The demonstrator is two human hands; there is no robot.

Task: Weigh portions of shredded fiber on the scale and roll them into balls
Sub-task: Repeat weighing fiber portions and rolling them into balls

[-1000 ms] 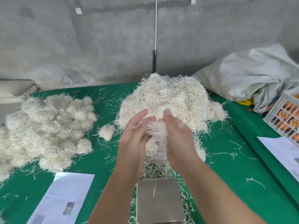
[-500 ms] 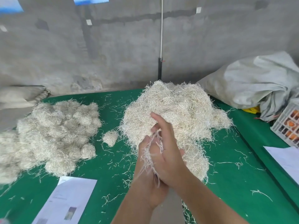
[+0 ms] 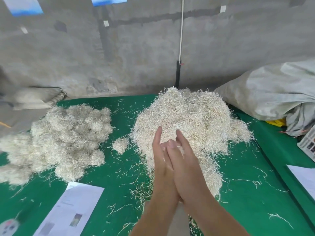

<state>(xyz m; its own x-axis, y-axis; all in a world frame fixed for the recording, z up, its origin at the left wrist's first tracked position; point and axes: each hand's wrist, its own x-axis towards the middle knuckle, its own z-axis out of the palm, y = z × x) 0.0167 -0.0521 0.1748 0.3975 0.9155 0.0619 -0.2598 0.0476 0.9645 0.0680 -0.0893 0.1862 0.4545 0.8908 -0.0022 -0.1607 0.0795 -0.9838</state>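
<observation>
My left hand (image 3: 161,160) and my right hand (image 3: 186,166) press flat against each other, palm to palm with fingers straight, above the green table (image 3: 119,181). A small portion of shredded fiber (image 3: 179,147) is squeezed between them and only a few pale strands show. Right behind my hands lies the big loose fiber pile (image 3: 187,120). Several rolled balls form a heap (image 3: 68,133) at the left, and one ball (image 3: 120,145) lies apart between the two piles. A grey strip of the scale (image 3: 180,222) shows between my forearms.
A printed sheet (image 3: 76,206) lies front left and another paper (image 3: 305,178) at the right edge. A large grey sack (image 3: 272,92) and a plastic crate (image 3: 308,143) stand at the right, with a folded sack (image 3: 34,97) far left. Loose strands litter the cloth.
My hands went from cupping the tuft to rubbing it crosswise, and now lie flat palm to palm with the fibers nearly hidden. The view has tilted up, so the scale is mostly out of frame.
</observation>
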